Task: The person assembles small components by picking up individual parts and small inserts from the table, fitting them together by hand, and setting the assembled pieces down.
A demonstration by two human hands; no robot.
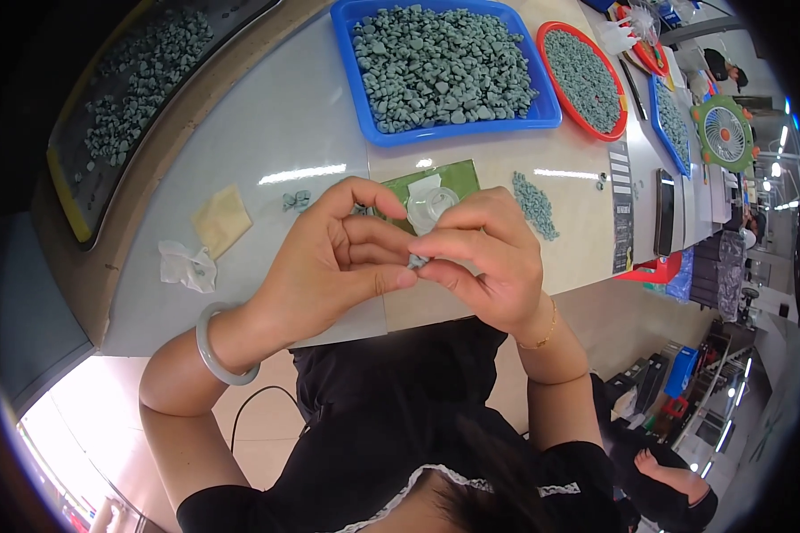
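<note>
A small grey-green stone piece (416, 261) is pinched between the fingertips of both hands, close in front of my body. My left hand (329, 244) is closed, its thumb against the piece and its other fingers curled. From the other side, my right hand (489, 253) grips it between thumb and fingers, which partly cover it. Just beyond the fingertips, a round clear plastic dish (431, 208) rests on a green mat (465, 178). A few loose stones (297, 201) lie left of the mat, and a larger patch of small stones (533, 206) lies right of it.
A blue tray (370, 124) heaped with stones stands at the back, beside a red round tray (615, 133) of finer ones. A yellowish cloth (221, 220) and crumpled white tissue (187, 266) lie left. At right are a phone-like dark object (664, 213) and a green fan (724, 133).
</note>
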